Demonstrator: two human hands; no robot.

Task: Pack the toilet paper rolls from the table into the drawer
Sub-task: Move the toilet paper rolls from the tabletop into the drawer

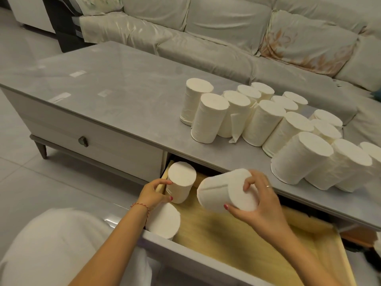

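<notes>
Packing: two rolls stand in the open drawer [321, 263] at its 9 o'clock end.
Left hand [153, 193]: grasping the upright roll [181, 180] in the drawer's far-left corner.
Near roll [162, 220]: upright, at 6 o'clock of that one.
Right hand [259, 203]: grasping a tilted roll [224, 189] above the drawer.
Table [123, 79]: remaining rolls [268, 124] clustered at 3 o'clock.
Sofa [226, 27]: at 12 o'clock.
</notes>
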